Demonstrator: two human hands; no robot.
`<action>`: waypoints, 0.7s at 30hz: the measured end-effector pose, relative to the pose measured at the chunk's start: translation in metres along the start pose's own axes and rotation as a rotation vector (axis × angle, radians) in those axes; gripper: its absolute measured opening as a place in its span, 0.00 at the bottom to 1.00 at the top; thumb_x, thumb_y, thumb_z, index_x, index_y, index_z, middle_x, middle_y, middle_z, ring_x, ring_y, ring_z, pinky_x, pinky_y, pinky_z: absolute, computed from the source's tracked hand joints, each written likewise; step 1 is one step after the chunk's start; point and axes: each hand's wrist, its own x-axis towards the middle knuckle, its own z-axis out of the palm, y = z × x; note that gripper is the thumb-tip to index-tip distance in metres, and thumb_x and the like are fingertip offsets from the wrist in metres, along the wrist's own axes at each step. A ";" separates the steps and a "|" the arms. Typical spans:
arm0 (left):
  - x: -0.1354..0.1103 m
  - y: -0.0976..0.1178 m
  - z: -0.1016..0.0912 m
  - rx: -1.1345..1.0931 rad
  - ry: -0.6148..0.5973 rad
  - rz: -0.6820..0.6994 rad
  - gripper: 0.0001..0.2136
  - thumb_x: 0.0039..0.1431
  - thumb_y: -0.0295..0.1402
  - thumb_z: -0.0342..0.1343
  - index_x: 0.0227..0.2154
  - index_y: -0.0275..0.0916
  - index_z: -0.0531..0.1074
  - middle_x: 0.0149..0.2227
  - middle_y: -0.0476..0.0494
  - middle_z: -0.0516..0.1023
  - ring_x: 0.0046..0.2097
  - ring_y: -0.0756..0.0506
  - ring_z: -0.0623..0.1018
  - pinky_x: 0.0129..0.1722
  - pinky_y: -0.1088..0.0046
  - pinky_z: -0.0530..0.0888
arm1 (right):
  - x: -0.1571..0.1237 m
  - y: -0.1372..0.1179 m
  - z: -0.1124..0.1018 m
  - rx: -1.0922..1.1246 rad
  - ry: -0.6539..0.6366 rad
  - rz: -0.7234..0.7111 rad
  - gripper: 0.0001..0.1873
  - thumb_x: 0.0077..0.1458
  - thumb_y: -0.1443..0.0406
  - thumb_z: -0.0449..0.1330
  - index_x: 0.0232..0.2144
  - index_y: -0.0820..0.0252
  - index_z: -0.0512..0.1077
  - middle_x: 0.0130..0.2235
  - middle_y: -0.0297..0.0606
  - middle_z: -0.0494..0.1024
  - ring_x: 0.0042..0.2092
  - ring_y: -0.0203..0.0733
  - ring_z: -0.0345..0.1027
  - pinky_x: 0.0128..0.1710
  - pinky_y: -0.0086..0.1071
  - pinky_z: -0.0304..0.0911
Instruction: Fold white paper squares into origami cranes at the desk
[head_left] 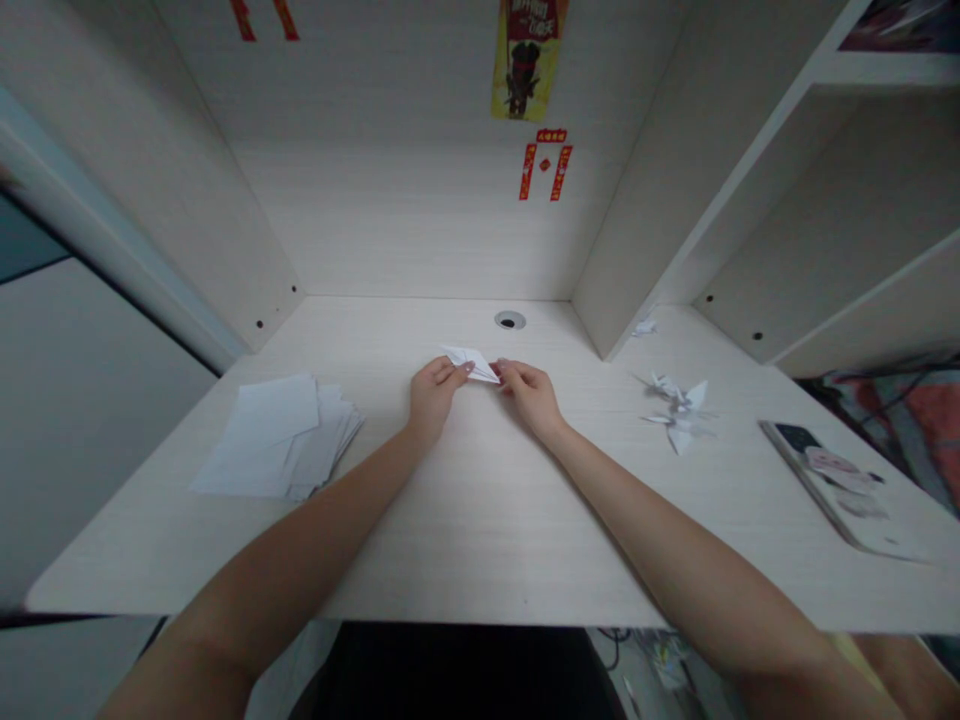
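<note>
A small piece of white paper, folded to a slim pointed shape with crease lines, is held between my two hands near the back of the desk. My left hand pinches its left part, thumb on top and fingers beneath. At the pointed right tip, the thumb and fingertips of my right hand close on the paper. The undersides of the fingers are hidden. To the right lie several folded paper cranes in a loose cluster.
A stack of white paper sheets lies on the left of the desk. On the right is a phone. A vertical panel meets the desk behind the cranes, and a round cable hole is at the back.
</note>
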 end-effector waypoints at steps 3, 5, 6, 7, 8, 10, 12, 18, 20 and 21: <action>0.000 0.000 0.000 0.003 -0.007 0.002 0.12 0.41 0.38 0.65 0.26 0.36 0.72 0.27 0.48 0.76 0.32 0.49 0.75 0.37 0.73 0.69 | -0.001 -0.002 -0.001 -0.054 -0.018 0.043 0.21 0.48 0.50 0.59 0.18 0.61 0.72 0.19 0.32 0.70 0.24 0.34 0.59 0.25 0.29 0.54; 0.000 0.000 0.000 0.014 -0.009 0.002 0.12 0.41 0.38 0.65 0.26 0.36 0.72 0.27 0.48 0.76 0.32 0.48 0.75 0.37 0.73 0.70 | -0.002 -0.003 -0.002 -0.038 -0.029 0.045 0.19 0.45 0.51 0.61 0.20 0.61 0.75 0.21 0.34 0.73 0.25 0.35 0.61 0.27 0.29 0.55; 0.000 0.000 -0.001 0.019 -0.007 -0.001 0.12 0.41 0.38 0.65 0.26 0.36 0.72 0.27 0.48 0.77 0.33 0.48 0.75 0.37 0.73 0.70 | -0.003 -0.002 -0.001 -0.021 -0.035 0.042 0.17 0.44 0.52 0.62 0.22 0.61 0.77 0.23 0.35 0.75 0.26 0.36 0.63 0.28 0.29 0.56; 0.000 0.000 -0.001 0.022 -0.005 -0.005 0.13 0.41 0.39 0.65 0.26 0.37 0.73 0.27 0.48 0.77 0.33 0.48 0.75 0.37 0.73 0.70 | -0.003 -0.002 -0.001 -0.005 -0.041 0.043 0.16 0.44 0.52 0.63 0.24 0.61 0.78 0.24 0.36 0.77 0.27 0.36 0.65 0.29 0.29 0.57; 0.000 0.000 -0.001 0.023 -0.006 -0.009 0.13 0.41 0.39 0.65 0.27 0.37 0.73 0.28 0.48 0.77 0.33 0.47 0.75 0.37 0.73 0.70 | -0.003 -0.001 -0.001 0.008 -0.048 0.046 0.16 0.43 0.53 0.63 0.25 0.60 0.78 0.26 0.36 0.78 0.28 0.37 0.66 0.30 0.30 0.58; 0.000 0.000 -0.001 0.023 -0.005 -0.013 0.13 0.41 0.38 0.65 0.27 0.36 0.73 0.28 0.47 0.77 0.33 0.47 0.75 0.37 0.73 0.70 | -0.003 0.001 -0.001 0.017 -0.056 0.058 0.14 0.43 0.55 0.64 0.26 0.60 0.79 0.27 0.37 0.79 0.29 0.38 0.68 0.31 0.30 0.59; 0.000 0.000 -0.001 0.032 -0.004 -0.010 0.13 0.40 0.38 0.65 0.27 0.37 0.73 0.27 0.48 0.77 0.33 0.47 0.75 0.36 0.73 0.70 | -0.002 0.002 -0.002 0.013 -0.058 0.068 0.14 0.42 0.55 0.65 0.25 0.60 0.79 0.27 0.38 0.80 0.29 0.38 0.68 0.31 0.30 0.60; 0.000 -0.001 -0.001 0.033 0.001 -0.005 0.12 0.41 0.37 0.65 0.25 0.36 0.72 0.26 0.49 0.76 0.32 0.48 0.75 0.35 0.74 0.69 | -0.001 0.003 -0.001 -0.010 -0.048 0.073 0.16 0.42 0.53 0.64 0.24 0.60 0.78 0.26 0.38 0.79 0.28 0.38 0.68 0.29 0.30 0.59; 0.000 -0.001 -0.001 0.032 0.001 -0.008 0.12 0.40 0.37 0.65 0.25 0.36 0.72 0.26 0.49 0.76 0.32 0.48 0.75 0.34 0.75 0.69 | -0.001 0.003 -0.001 -0.017 -0.052 0.066 0.17 0.43 0.52 0.63 0.25 0.61 0.78 0.27 0.38 0.79 0.28 0.39 0.68 0.29 0.30 0.60; -0.001 0.000 -0.001 0.034 0.001 -0.009 0.12 0.40 0.37 0.66 0.26 0.36 0.72 0.26 0.49 0.76 0.32 0.48 0.75 0.34 0.75 0.69 | -0.001 0.003 -0.001 -0.020 -0.051 0.062 0.18 0.44 0.51 0.62 0.25 0.61 0.78 0.27 0.39 0.79 0.28 0.38 0.68 0.28 0.30 0.59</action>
